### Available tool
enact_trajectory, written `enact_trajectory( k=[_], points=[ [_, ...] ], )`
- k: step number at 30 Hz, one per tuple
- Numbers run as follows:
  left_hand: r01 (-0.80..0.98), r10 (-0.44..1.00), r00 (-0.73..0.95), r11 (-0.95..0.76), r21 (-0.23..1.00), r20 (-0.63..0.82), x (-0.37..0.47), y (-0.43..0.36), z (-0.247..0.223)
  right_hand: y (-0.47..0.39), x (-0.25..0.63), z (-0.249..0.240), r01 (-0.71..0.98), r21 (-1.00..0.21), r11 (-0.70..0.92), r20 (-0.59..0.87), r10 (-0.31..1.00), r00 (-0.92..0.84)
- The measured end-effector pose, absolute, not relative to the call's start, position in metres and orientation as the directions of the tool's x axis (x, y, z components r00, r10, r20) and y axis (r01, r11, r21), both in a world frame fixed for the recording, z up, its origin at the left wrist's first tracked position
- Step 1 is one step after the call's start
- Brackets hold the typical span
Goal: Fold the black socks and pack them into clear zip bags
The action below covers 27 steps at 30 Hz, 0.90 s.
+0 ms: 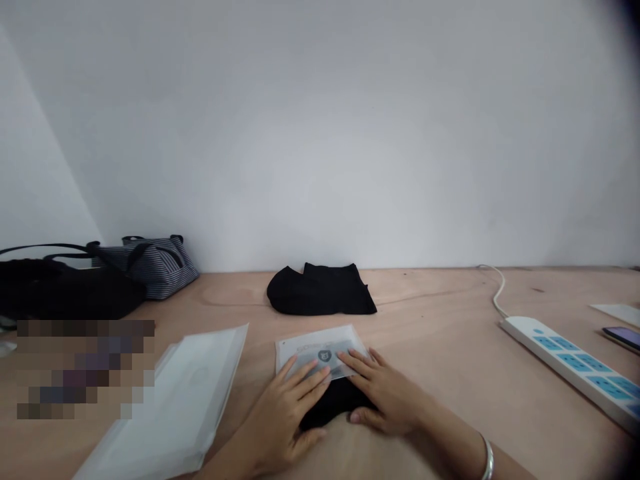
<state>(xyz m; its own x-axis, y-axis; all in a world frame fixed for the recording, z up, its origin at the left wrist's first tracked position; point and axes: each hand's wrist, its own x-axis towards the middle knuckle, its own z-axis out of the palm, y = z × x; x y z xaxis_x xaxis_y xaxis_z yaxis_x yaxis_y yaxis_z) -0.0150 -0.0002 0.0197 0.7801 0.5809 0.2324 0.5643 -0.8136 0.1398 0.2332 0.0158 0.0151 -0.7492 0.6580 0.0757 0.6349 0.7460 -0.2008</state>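
A frosted plastic bag (306, 341) with a dark printed logo lies on the table in front of me. Folded black cloth (333, 405) shows from under its near edge, and how far it reaches beneath or inside the bag I cannot tell. My left hand (293, 407) rests on the left side of the bag and cloth, fingers spread flat. Across from it, my right hand (383, 390) lies on the right side, its fingers also stretched out. Farther back, apart from both hands, sits a second piece of folded black cloth (320, 291).
A stack of frosted plastic bags (173, 393) lies at the left. Behind it are a striped bag (167, 267) and a black bag (75, 290) against the wall. At the right are a white power strip (565, 363) with its cord and a phone (623, 337).
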Motion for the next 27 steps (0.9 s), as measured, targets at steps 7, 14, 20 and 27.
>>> enact_trajectory(
  k=[7,14,20,27],
  points=[
    [0.572,0.587,0.728,-0.805,0.156,0.355,-0.015,0.006,0.006,0.02,0.225,0.002,0.69,-0.096,0.718,0.245,0.688,-0.683],
    [0.529,0.535,0.707,-0.834,0.155,0.462,-0.014,0.009,0.001,0.021,0.216,-0.006,0.74,-0.103,0.665,0.431,0.7,-0.569],
    [0.52,0.545,0.685,-0.83,0.2,0.484,-0.017,0.011,-0.007,0.015,0.221,0.006,0.667,-0.148,0.73,0.366,0.667,-0.649],
    [0.603,0.701,0.529,-0.707,0.369,0.479,-0.011,0.001,-0.005,0.024,0.226,-0.009,0.683,-0.155,0.714,0.476,0.66,-0.582]
  ],
)
